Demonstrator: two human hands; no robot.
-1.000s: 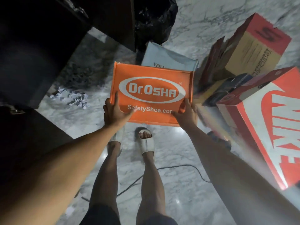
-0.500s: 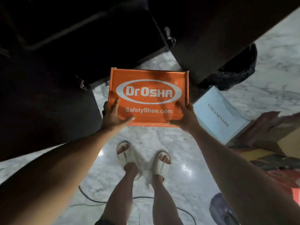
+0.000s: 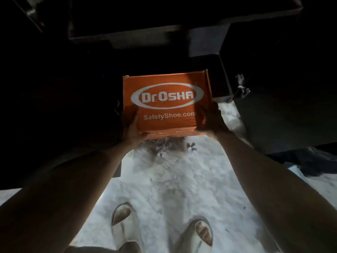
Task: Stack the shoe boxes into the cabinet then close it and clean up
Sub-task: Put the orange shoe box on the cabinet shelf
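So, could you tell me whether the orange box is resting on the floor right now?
No, both hands, left and right, hold the orange box up above the floor.

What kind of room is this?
Probably a home storage corner or entryway: dark cabinet with a metal hinge, pale marble-like floor, orange shoe box held in both hands.

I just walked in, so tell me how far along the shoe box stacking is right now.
Nothing looks finished; the dark cabinet interior hides any stacked boxes. In hand: the left hand and right hand hold the orange Dr.Osha shoe box in front of the open cabinet. Left: placing it, closing the door, and clearing the scraps off the marble floor.
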